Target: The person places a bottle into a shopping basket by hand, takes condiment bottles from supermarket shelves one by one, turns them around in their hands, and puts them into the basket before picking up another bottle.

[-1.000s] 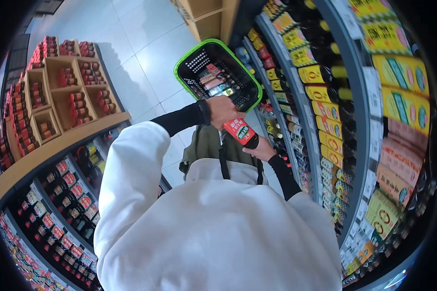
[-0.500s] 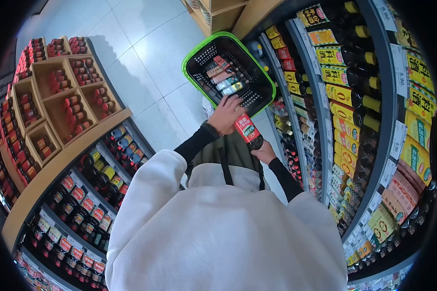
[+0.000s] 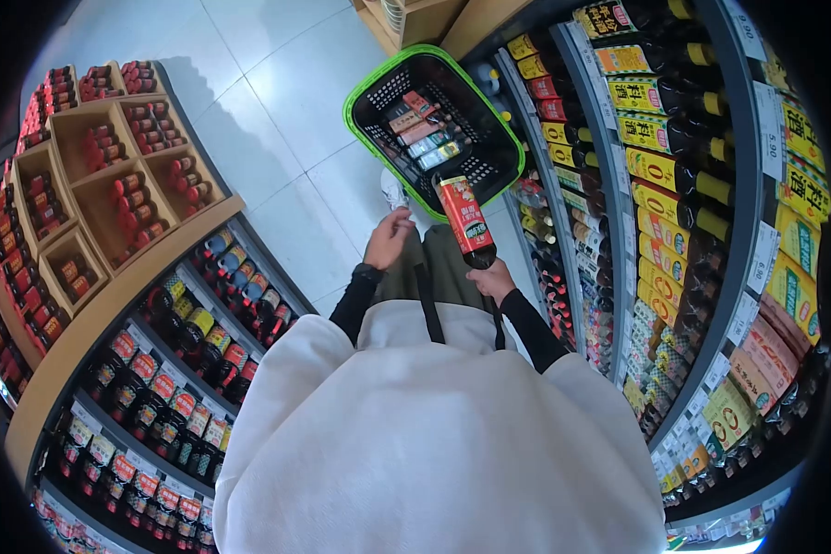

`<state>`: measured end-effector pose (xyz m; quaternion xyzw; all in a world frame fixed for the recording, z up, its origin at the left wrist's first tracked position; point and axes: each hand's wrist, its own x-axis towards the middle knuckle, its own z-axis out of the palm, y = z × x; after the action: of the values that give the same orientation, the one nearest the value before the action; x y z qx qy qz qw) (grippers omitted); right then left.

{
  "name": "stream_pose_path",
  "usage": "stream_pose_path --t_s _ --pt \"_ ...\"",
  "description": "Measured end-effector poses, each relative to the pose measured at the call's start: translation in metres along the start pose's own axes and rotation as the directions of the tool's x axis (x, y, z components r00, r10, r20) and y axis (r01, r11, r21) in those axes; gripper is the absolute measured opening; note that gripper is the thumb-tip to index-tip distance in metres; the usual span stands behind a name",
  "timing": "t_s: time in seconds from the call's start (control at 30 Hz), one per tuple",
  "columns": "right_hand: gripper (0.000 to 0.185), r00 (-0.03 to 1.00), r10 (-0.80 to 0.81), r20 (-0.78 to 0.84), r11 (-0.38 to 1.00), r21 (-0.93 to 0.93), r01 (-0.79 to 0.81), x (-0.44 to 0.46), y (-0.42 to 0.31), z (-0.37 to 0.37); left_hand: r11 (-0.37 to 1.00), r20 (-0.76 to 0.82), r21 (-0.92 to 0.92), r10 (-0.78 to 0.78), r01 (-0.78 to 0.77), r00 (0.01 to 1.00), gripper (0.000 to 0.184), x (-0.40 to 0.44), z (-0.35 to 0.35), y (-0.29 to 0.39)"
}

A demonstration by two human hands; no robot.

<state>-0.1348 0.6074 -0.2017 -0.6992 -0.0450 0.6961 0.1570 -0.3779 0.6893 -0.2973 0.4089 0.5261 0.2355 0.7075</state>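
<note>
My right hand point(image 3: 493, 280) is closed round the neck end of a dark sauce bottle point(image 3: 467, 220) with a red and green label. The bottle's base points away from me, over the near rim of a black shopping basket point(image 3: 495, 152) with a green edge. Inside the basket lie several small packaged goods point(image 3: 425, 129) with pinkish, red and pale labels. My left hand point(image 3: 390, 238) is empty, its fingers loosely bent, just short of the basket's near left corner and apart from the bottle.
On the right, a tall shelf point(image 3: 619, 185) holds rows of bottles with yellow labels. To the left stand a wooden compartment display point(image 3: 111, 198) with red-lidded jars and a lower shelf point(image 3: 157, 397) of dark bottles. Pale floor tiles point(image 3: 277, 120) lie between them.
My left hand has come off the bottle and moved left and down. The bottle, in my right hand, now stands more upright in view, with its base nearer the basket.
</note>
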Motion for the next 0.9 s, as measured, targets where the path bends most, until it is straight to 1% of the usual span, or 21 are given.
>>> stream_pose_path --t_s 0.07,0.13,0.2,0.27,0.33,0.43,0.47,0.53,0.57,0.63,0.67,0.73,0.77,0.8,0.83,0.87,0.9 --pt "0.018 0.999 0.032 0.002 0.999 0.006 -0.032 0.005 -0.002 -0.007 0.967 -0.078 -0.197 -0.182 0.164 0.980 0.027 -0.011 -0.015 -0.007" --pt "0.018 0.999 0.050 0.007 0.999 0.013 -0.051 0.013 0.000 -0.015 0.937 -0.179 -0.295 -0.247 0.187 0.953 0.026 -0.022 -0.033 -0.001" --pt "0.017 1.000 0.021 0.003 0.999 -0.030 -0.021 0.022 -0.006 -0.024 0.937 -0.256 -0.291 -0.272 0.194 0.928 0.027 -0.027 -0.045 0.004" --pt "0.016 1.000 -0.002 -0.015 0.997 -0.082 0.001 0.036 -0.007 -0.034 0.925 -0.301 -0.324 -0.300 0.199 0.905 0.029 -0.029 -0.045 0.006" --pt "0.016 0.999 0.050 -0.013 0.992 -0.116 -0.052 0.055 -0.010 -0.044 0.914 -0.338 -0.364 -0.307 0.177 0.890 0.029 -0.028 -0.036 -0.003" --pt "0.018 0.996 0.082 -0.022 0.984 -0.158 -0.084 0.095 -0.020 -0.051 0.879 -0.350 -0.451 -0.335 0.156 0.875 0.028 -0.015 -0.005 -0.031" --pt "0.018 0.997 0.081 -0.020 0.977 -0.198 -0.083 0.114 -0.025 -0.053 0.892 -0.343 -0.431 -0.303 0.138 0.889 0.035 -0.009 0.007 -0.050" --pt "0.020 0.995 0.092 -0.025 0.958 -0.271 -0.095 0.153 -0.023 -0.057 0.864 -0.332 -0.500 -0.253 0.058 0.909 0.033 0.009 0.043 -0.073" --pt "0.019 0.996 0.082 -0.026 0.956 -0.281 -0.086 0.175 -0.023 -0.059 0.847 -0.303 -0.526 -0.270 0.075 0.914 0.034 0.020 0.058 -0.092" --pt "0.018 0.992 0.081 -0.096 0.914 -0.390 -0.113 0.218 -0.022 -0.057 0.815 -0.255 -0.576 -0.250 0.061 0.934 0.034 0.042 0.089 -0.103" --pt "0.018 0.989 0.074 -0.132 0.888 -0.442 -0.125 0.240 -0.024 -0.055 0.824 -0.261 -0.562 -0.263 0.076 0.929 0.032 0.057 0.101 -0.109" --pt "0.016 0.988 0.067 -0.139 0.865 -0.485 -0.127 0.280 -0.029 -0.048 0.851 -0.330 -0.524 -0.182 -0.020 0.926 0.029 0.089 0.117 -0.128" --pt "0.016 0.988 0.055 -0.145 0.851 -0.510 -0.123 0.302 -0.030 -0.043 0.909 -0.407 -0.411 -0.114 -0.070 0.906 0.027 0.104 0.122 -0.135" --pt "0.016 0.987 0.049 -0.153 0.835 -0.536 -0.124 0.322 -0.030 -0.043 0.963 -0.471 -0.255 -0.042 -0.090 0.881 0.025 0.117 0.120 -0.127" --pt "0.015 0.991 0.068 -0.119 0.843 -0.524 -0.120 0.349 -0.026 -0.045 0.983 -0.520 -0.098 0.084 -0.157 0.850 0.022 0.128 0.116 -0.123" --pt "0.016 0.992 0.040 -0.122 0.833 -0.544 -0.101 0.372 -0.026 -0.044 0.974 -0.547 0.065 0.217 -0.217 0.808 0.020 0.143 0.111 -0.122" --pt "0.016 0.992 0.017 -0.126 0.824 -0.561 -0.085 0.392 -0.024 -0.040 0.968 -0.531 0.122 0.250 -0.219 0.810 0.019 0.159 0.104 -0.128"
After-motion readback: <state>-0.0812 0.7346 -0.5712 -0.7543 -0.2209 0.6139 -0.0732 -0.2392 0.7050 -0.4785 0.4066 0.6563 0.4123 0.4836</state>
